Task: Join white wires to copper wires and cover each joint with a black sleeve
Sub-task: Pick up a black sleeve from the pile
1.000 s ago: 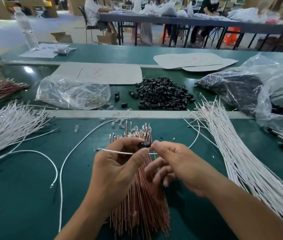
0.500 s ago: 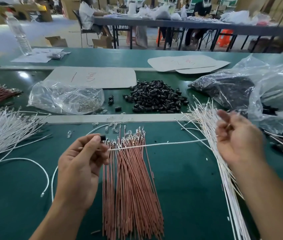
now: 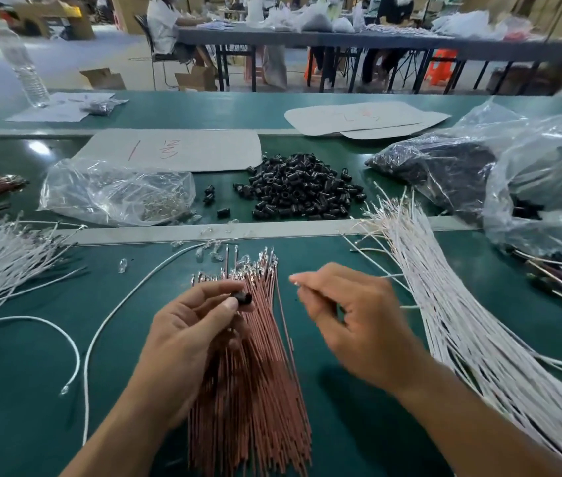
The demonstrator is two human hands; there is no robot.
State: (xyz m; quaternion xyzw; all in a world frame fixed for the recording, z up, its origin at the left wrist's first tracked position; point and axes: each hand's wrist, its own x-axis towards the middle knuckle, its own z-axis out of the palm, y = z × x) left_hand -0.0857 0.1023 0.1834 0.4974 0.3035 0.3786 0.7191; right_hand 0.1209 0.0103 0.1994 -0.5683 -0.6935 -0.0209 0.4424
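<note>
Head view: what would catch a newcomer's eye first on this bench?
The fan of copper wires at centre front, with the left hand pinching a black sleeve over them and the right hand, blurred, beside it. Behind them lies a heap of black sleeves, and sheaves of white wires spread along both sides of the green table.

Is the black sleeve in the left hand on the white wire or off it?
Off. The left hand pinches the black sleeve; the white wire in the right hand ends short of it.
</note>
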